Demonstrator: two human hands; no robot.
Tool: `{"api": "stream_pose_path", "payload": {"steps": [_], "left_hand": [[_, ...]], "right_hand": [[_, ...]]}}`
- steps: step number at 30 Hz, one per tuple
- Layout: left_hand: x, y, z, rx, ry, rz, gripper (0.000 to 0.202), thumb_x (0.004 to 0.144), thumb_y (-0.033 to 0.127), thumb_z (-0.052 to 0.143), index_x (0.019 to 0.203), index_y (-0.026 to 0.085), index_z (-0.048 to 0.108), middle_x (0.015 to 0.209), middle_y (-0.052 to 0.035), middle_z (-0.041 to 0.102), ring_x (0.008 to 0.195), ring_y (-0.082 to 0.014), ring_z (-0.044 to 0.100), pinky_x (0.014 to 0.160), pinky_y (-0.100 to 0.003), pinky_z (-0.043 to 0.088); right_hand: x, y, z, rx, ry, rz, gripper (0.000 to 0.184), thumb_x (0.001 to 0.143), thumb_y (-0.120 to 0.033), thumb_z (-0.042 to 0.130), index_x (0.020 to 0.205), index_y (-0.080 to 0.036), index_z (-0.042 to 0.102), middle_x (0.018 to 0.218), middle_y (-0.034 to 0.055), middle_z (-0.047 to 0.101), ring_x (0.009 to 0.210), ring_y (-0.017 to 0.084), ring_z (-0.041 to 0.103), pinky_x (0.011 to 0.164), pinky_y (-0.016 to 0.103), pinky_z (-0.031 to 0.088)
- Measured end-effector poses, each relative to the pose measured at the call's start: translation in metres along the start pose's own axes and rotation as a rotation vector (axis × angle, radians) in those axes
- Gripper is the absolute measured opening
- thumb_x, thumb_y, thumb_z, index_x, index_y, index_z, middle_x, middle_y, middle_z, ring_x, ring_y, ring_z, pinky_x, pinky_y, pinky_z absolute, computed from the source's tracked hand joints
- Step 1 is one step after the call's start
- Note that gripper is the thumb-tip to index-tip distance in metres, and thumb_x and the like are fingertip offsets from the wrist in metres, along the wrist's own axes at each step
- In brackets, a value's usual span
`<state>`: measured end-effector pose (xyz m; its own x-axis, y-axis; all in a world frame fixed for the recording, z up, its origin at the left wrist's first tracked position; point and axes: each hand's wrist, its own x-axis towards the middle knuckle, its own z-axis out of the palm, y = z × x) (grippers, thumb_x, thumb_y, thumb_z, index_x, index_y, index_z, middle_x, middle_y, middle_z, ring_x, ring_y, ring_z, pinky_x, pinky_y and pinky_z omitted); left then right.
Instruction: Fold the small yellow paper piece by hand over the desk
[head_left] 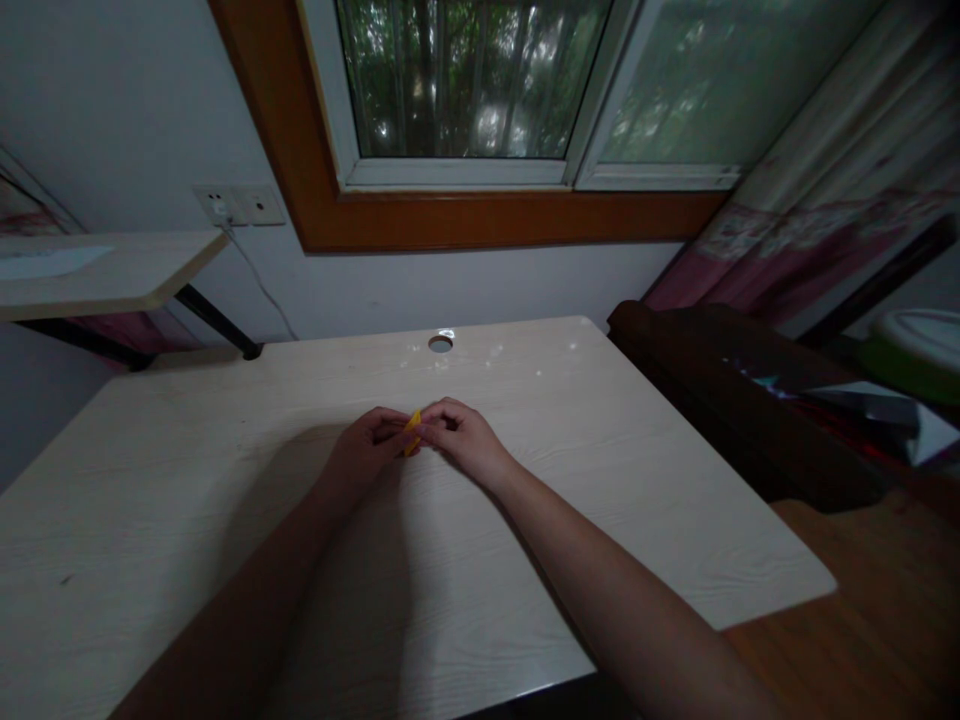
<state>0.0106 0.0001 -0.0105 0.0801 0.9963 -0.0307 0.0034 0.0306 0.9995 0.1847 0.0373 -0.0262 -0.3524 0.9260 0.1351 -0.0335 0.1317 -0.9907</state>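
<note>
Shelf (172,272) of pale wood, raised on black legs, stands at the far left with a white sheet (52,263) on it. Next comes a wall socket (259,205) with a white plug (220,208), its cord (259,275) dropping behind the wood-grain desk (637,480). Over the desktop, the left hand (364,450) pinches a small yellow piece (413,424) between thumb and fingers. This piece sits upright and tilted between the two hands, its exact form too small to make out. Beyond it, the desk has a round cable hole (441,344). The right hand (469,445) grips the piece's other side, thumb tip on its near face, so both hands are clamped on it and nearly touching.

For so small a piece, a light, even pinch should serve best: one hand steadying, the other pressing with the fingertips, wrists low for support. Squeezing hard could bend it if it is thin. Farther right stand dark wooden furniture (690,400) and a patterned curtain (750,230).
</note>
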Motion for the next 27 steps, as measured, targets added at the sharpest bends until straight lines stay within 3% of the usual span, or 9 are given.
{"api": "stream_pose_path", "payload": {"steps": [13,21,27], "left_hand": [[-0.0011,0.0063,-0.002,0.102,-0.004,0.001,0.066,0.075,0.044,0.074,0.13,0.018,0.048,0.081,-0.0057,0.076,0.079,-0.0221,0.072,0.075,-0.034,0.053],[0.0012,0.0025,-0.0015,0.049,0.04,-0.003,0.079,0.074,0.041,0.074,0.141,0.019,0.039,0.088,-0.0079,0.076,0.082,-0.0225,0.072,0.082,-0.04,0.055],[0.0004,0.0037,-0.0005,0.064,0.03,-0.001,0.082,0.074,0.041,0.074,0.143,0.02,0.037,0.088,-0.007,0.076,0.081,-0.0215,0.072,0.082,-0.039,0.055]], "right_hand": [[-0.0015,-0.0011,0.0012,0.146,-0.028,0.038,0.022,0.079,-0.038,0.069,0.09,-0.019,0.063,0.077,0.0003,0.063,0.063,0.012,0.059,0.06,0.026,0.046],[-0.0042,-0.0083,-0.0022,-0.19,0.06,-0.204,0.012,0.083,-0.032,0.068,0.087,-0.021,0.071,0.082,0.0007,0.057,0.071,0.012,0.053,0.068,0.026,0.044],[-0.0028,-0.0062,-0.0024,-0.184,0.056,-0.168,0.012,0.083,-0.032,0.068,0.089,-0.023,0.073,0.083,0.0009,0.058,0.071,0.012,0.055,0.067,0.026,0.044]]}}
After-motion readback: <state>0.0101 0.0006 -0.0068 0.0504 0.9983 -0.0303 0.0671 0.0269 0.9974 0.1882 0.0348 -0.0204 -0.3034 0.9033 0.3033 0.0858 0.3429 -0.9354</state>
